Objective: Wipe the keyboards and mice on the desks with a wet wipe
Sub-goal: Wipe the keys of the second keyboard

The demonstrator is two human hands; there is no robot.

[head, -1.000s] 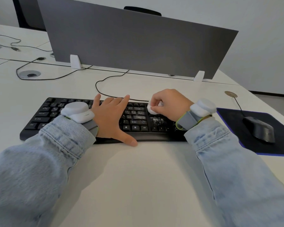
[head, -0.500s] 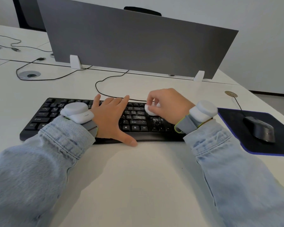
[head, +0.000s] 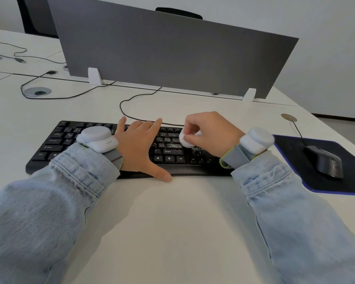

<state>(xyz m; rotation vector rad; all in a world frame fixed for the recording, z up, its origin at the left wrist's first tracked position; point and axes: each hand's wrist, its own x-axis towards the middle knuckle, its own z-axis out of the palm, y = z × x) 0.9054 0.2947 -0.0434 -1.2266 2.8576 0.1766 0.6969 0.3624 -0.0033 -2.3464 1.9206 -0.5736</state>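
A black keyboard [head: 55,142] lies across the white desk, its right-hand keys speckled with pale dust. My left hand [head: 139,148] rests flat on the keyboard's middle, fingers straight and thumb spread over the front edge. My right hand [head: 211,133] pinches a small white wet wipe [head: 184,140] and presses it on the keys right of centre. A dark mouse [head: 324,161] sits on a black mouse pad [head: 348,181] with a blue edge, at the right.
A grey divider panel [head: 172,56] stands behind the keyboard on white feet. Black cables [head: 131,99] loop across the desk behind the keyboard. A round cable grommet [head: 37,92] lies at the far left. The desk's right edge runs past the mouse pad.
My right hand has slid the wipe slightly left and away across the keys. My left hand has stayed in place on the keyboard.
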